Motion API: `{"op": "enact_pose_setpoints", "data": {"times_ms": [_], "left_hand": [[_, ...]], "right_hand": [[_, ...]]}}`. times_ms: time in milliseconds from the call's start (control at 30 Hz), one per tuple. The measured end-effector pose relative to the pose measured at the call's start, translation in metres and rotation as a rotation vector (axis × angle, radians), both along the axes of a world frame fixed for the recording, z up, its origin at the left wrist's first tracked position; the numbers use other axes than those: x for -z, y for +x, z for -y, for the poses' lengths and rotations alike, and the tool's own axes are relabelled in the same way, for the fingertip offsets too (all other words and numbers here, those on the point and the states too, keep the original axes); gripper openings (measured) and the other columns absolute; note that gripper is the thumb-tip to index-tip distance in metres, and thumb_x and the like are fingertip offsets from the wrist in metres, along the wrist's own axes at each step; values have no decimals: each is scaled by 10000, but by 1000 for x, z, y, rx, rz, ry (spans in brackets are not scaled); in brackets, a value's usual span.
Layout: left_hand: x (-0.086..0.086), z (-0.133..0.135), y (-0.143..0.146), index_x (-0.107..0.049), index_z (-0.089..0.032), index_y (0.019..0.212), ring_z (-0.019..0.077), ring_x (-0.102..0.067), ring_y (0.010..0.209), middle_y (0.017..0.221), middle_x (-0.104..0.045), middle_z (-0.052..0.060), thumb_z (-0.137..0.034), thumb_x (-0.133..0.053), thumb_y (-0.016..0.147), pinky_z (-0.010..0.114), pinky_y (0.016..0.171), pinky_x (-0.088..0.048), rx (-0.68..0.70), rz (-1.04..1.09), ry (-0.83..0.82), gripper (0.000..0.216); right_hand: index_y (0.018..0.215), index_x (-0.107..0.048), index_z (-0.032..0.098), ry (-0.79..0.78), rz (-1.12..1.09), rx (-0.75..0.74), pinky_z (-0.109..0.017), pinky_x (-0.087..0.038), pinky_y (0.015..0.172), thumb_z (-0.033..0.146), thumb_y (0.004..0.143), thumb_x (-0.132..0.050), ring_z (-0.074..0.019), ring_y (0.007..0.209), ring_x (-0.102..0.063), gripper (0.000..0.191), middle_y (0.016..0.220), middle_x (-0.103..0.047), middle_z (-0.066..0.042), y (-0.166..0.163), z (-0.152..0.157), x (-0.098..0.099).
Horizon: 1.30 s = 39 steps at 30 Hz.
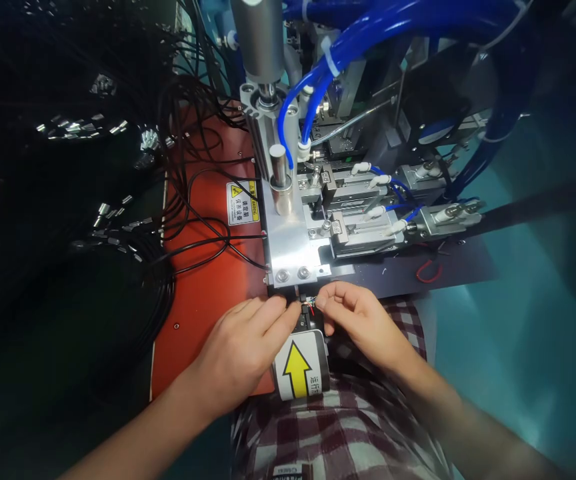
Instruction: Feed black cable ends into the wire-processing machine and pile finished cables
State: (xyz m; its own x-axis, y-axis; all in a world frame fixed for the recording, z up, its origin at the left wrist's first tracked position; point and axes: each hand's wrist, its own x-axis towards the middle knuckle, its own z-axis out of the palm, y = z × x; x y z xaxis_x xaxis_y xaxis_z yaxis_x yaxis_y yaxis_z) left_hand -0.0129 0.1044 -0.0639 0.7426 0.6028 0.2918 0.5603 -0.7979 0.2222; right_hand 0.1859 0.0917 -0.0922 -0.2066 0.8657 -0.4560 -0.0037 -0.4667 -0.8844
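Right hand point(355, 312): thumb and forefinger pinched on thin wires point(311, 304), lying between its fingertips and those of left hand point(245, 337). Left fingers together; grip cannot be told. Judgement: separate strands, tension lightly.

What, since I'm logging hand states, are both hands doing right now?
Left hand: fingertips at the small black blocky fixture; grip cannot be told.
Right hand: closed in a pinch, apparently holding thin multicoloured wires.
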Motion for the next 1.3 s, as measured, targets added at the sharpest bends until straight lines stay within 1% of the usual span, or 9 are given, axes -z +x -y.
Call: {"op": "enact_pose_setpoints", "data": {"times_ms": [100, 233, 367, 600, 767, 933, 1067, 1200, 1300], "left_hand": [[0, 0, 0, -573, -48, 1092, 199, -566, 667, 817, -633, 106, -113, -356, 945, 311, 553, -483, 3, 6, -15, 270], [2, 1, -2, -567, -48, 1104, 206, -570, 681, 840, -633, 111, -112, -376, 939, 320, 557, -485, 1, 3, -29, 261], [5, 2, -4, -556, -47, 1137, 213, -577, 719, 879, -637, 119, -98, -404, 928, 323, 577, -487, -2, 2, -39, 263], [5, 2, -3, -560, -51, 1133, 208, -578, 716, 861, -639, 111, -108, -394, 937, 321, 585, -485, -7, 9, -38, 263], [4, 2, -1, -566, -44, 1121, 203, -574, 699, 849, -639, 111, -108, -385, 938, 317, 575, -481, -5, 14, -25, 265], [4, 1, -1, -569, -40, 1119, 206, -572, 700, 848, -637, 113, -91, -385, 930, 316, 572, -480, -5, 16, -23, 268], [4, 2, -2, -570, -47, 1120, 203, -575, 706, 843, -637, 109, -105, -380, 936, 315, 590, -486, -7, 11, -27, 271], [3, 2, -2, -578, -49, 1108, 195, -580, 699, 832, -636, 107, -113, -357, 945, 307, 593, -485, -9, 4, -18, 282], [3, 2, -2, -580, -56, 1106, 189, -580, 691, 832, -637, 103, -112, -341, 949, 303, 588, -483, -7, 0, 3, 291]], "right_hand": [[774, -564, 167, -36, -62, 38, -252, -385, 581, 359, 875, -540, -117, 548, -491, 218, 559, -540, 38, 2, 0, 3], [774, -567, 161, -30, -38, 69, -256, -390, 565, 391, 840, -568, -121, 545, -496, 239, 574, -526, 36, 1, 1, -3], [800, -595, 160, 79, 113, 129, -253, -392, 551, 349, 826, -582, -123, 568, -495, 191, 629, -539, 22, -4, 1, -9], [747, -571, 173, 222, 240, 111, -230, -376, 521, 267, 842, -564, -109, 557, -459, 134, 623, -508, 31, -10, 3, -8], [752, -546, 182, 190, 274, 88, -215, -369, 506, 279, 874, -531, -100, 550, -449, 157, 624, -491, 42, -10, 4, -5], [790, -583, 172, 126, 268, 101, -214, -362, 479, 308, 855, -566, -102, 533, -451, 152, 613, -507, 37, -8, 3, -9], [794, -592, 162, 157, 232, 148, -221, -375, 484, 303, 840, -570, -108, 535, -467, 150, 625, -525, 24, -12, 3, -13], [761, -567, 179, 244, 320, 119, -226, -370, 498, 277, 859, -541, -108, 537, -459, 141, 613, -501, 35, -16, 2, -11], [750, -563, 184, 192, 336, 96, -229, -374, 495, 294, 866, -530, -112, 538, -465, 164, 621, -517, 28, -14, 1, -8]]}}
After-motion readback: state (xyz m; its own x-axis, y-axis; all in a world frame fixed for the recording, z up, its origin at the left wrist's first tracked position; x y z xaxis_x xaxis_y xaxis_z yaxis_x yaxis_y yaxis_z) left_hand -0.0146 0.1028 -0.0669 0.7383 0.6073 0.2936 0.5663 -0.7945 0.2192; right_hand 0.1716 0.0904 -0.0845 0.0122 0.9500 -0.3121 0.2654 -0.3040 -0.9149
